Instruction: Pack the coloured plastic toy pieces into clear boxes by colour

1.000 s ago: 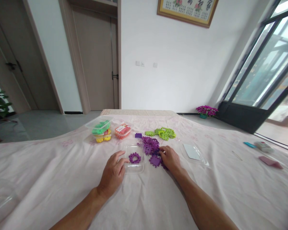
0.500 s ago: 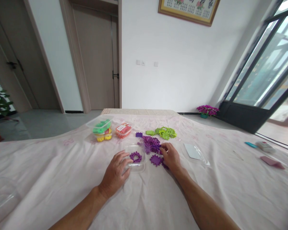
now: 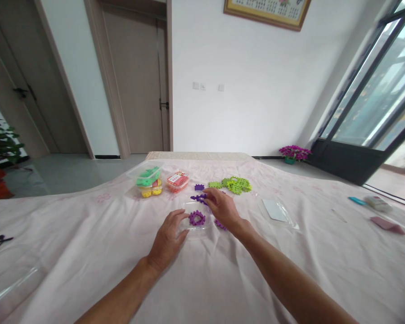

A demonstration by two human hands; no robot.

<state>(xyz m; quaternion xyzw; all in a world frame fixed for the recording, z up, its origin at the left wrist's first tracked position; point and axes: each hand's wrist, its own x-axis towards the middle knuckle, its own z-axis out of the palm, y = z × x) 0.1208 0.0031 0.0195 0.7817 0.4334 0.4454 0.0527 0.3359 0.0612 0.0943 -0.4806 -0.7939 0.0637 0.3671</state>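
Observation:
My left hand (image 3: 168, 236) is at the left side of a small clear plastic box (image 3: 193, 228), its fingers and thumb gripping the edge. Inside the box lies a purple toothed building piece (image 3: 197, 218) with an open centre. Just above the box's far right part, my right hand (image 3: 222, 209) pinches a dark purple building piece (image 3: 197, 198), seen nearly edge-on. That hand hides most of the purple pile behind it. Another purple piece (image 3: 220, 224) shows below the right hand, and a flat violet piece (image 3: 199, 187) lies beyond the box.
Lime green pieces (image 3: 236, 185) lie at the back. A tub of yellow pieces (image 3: 151, 189) supports a box of green pieces (image 3: 148, 175), beside a red-labelled box (image 3: 177, 181). To the right are a clear lid with white card (image 3: 274, 210) and a pink cloth (image 3: 387, 225).
My right hand has moved left from the purple pile to the box, lifting a dark purple piece. My left hand remains at the box's left side. The camera view has shifted slightly.

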